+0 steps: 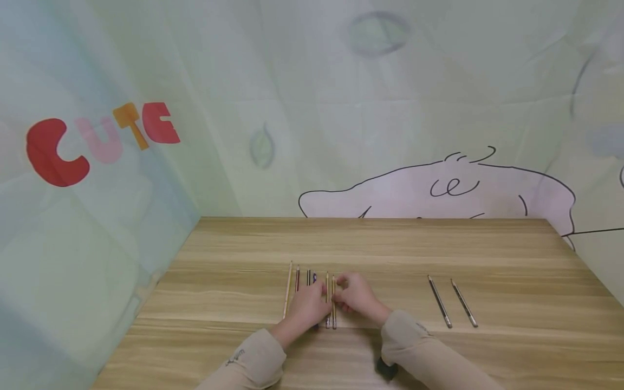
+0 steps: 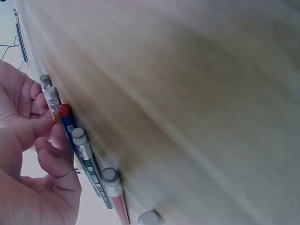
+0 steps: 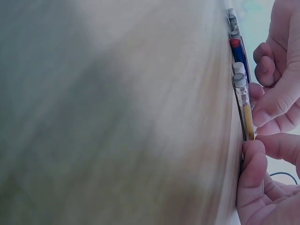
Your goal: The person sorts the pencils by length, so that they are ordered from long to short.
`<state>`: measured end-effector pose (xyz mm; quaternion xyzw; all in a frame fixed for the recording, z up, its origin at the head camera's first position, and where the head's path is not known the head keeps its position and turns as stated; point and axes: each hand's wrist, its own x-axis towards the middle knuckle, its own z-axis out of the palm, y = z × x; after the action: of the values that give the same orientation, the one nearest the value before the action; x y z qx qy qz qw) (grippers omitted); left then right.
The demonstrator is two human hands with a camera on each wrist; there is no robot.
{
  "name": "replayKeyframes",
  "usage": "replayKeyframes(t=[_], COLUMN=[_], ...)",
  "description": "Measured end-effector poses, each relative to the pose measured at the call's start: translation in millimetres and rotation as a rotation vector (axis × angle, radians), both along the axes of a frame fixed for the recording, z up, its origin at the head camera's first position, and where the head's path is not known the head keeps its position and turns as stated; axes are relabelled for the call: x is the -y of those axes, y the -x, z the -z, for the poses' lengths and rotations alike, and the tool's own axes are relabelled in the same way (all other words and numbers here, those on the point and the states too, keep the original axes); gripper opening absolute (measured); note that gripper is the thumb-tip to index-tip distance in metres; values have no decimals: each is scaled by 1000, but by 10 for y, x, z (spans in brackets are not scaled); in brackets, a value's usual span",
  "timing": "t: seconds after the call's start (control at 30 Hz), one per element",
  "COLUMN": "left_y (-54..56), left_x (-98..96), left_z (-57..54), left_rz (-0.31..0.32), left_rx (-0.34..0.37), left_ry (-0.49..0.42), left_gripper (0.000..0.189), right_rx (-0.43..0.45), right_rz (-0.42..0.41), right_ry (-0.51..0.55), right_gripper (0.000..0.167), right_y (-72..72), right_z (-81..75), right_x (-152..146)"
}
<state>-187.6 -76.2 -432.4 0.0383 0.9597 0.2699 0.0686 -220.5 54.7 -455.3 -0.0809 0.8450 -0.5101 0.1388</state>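
Several pencils lie side by side on the table. My right hand [image 1: 359,295] pinches the rightmost yellow pencil [image 3: 248,119] of the row between thumb and curled forefinger. Just left of it is a second yellow pencil [image 1: 327,279], which my left hand [image 1: 308,306] seems to pinch from its left side. The hands almost meet, and the left fingers partly hide the row. A blue pencil [image 2: 68,124] with a red end lies close by the left fingertips. Beyond it come a dark green pencil [image 2: 89,159], a red pencil [image 1: 298,276] and a pale yellow pencil [image 1: 288,290].
Two dark pencils [image 1: 440,303] [image 1: 464,303] lie apart on the right side of the wooden table [image 1: 380,244]. A small black object [image 1: 387,369] shows beneath the right sleeve. Printed cloth [image 1: 234,108] hangs behind and left of the table.
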Motion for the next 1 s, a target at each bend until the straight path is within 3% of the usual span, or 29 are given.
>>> replayKeyframes(t=[0.4, 0.73, 1.0], left_y=[12, -1, 8], left_x=[-14, -24, -66], left_z=[2, -6, -21], left_rz=[-23, -6, 8], left_rx=[1, -32, -45], left_ry=[34, 59, -21], left_gripper=[26, 28, 28], right_rx=[9, 16, 30], right_rz=[-5, 0, -15], right_ry=[21, 27, 33], right_gripper=[35, 35, 39], right_y=[-5, -20, -12], right_z=[5, 1, -34], right_x=[-26, -59, -155])
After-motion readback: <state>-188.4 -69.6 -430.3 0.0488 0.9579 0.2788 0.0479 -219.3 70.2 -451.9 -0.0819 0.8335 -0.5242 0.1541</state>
